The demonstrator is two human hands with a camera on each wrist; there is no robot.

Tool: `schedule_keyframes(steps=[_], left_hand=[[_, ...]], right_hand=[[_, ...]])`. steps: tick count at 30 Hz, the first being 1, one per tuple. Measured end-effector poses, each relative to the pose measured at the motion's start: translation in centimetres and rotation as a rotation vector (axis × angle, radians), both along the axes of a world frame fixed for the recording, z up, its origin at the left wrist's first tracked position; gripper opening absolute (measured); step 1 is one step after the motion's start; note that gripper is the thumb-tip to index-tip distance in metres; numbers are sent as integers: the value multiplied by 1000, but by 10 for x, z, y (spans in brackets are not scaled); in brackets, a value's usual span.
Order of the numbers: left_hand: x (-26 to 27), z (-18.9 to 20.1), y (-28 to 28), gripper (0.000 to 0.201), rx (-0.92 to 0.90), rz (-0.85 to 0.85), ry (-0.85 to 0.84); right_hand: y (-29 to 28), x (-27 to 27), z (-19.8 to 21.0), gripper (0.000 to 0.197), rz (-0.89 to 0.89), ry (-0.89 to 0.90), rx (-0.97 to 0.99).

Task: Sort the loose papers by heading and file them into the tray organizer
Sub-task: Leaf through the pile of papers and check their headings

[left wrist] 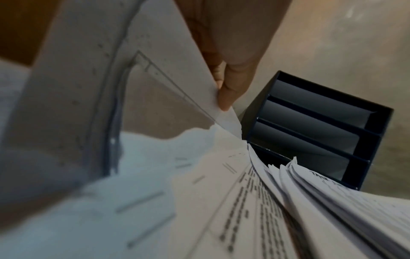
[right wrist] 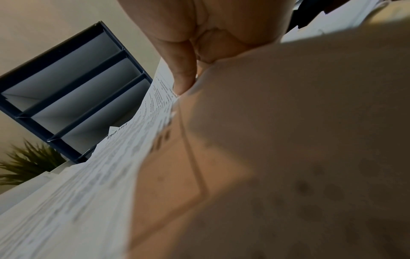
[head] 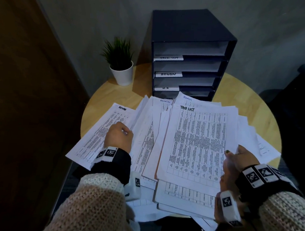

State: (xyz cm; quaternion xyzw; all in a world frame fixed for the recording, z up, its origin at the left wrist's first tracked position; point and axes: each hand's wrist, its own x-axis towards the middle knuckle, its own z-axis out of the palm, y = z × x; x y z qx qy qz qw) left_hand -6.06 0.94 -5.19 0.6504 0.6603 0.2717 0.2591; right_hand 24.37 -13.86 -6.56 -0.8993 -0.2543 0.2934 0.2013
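Right grip (head: 242,157) pinches the edge of a raised sheet headed TASK LIST (head: 198,143), thumb on top and fingers beneath, while the left grip (head: 119,138), fingers curled, pinches the edge of a sheet headed ADMIN (head: 100,129) at the left of the spread. Between and beyond the hands, loose papers (head: 152,138) lie fanned and overlapping across the round wooden tabletop (head: 243,101), more ADMIN headings showing at the far edge of the heap. Behind them stands the dark tray organizer (head: 190,53), with slots labelled TASK LIST, ADMIN and H.R; its visible shelves appear empty. Sorting looks barely begun, with nearly every sheet left to file. A potted plant (head: 120,62) sits to the organizer's left.
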Motion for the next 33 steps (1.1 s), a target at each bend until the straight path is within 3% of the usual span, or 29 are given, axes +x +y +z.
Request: schedule_keyframes(steps=[3,7,11,16,17,21,24,29,33], left_hand=[[-1,-3,2,16,30,-19,-57],[2,-3,-2,15,-118,-128,-117],[14,6,-13,15,-136,-163,-245],[37,11,-29,17,-322,-171,-552],[39,8,-31,18,-339,-194,-519],[38,-7,-26,28,-231,-242,-101],[34,-3,-23,27,-274,-226,-188],[22,2,-14,26,-343,-28,-433],[33,-2,-20,30,-421,-122,-453]], right_hand=[[1,-1,2,39,-4,0,1],[1,-2,3,38,4,-8,-13],[2,-1,2,37,4,-12,-20],[2,-1,2,24,7,-9,-24],[2,0,2,24,2,-5,-18],[0,0,2,38,-18,6,-7],[1,1,2,37,-12,9,-14],[1,0,3,37,-2,10,-24],[2,-1,5,30,9,15,-43]])
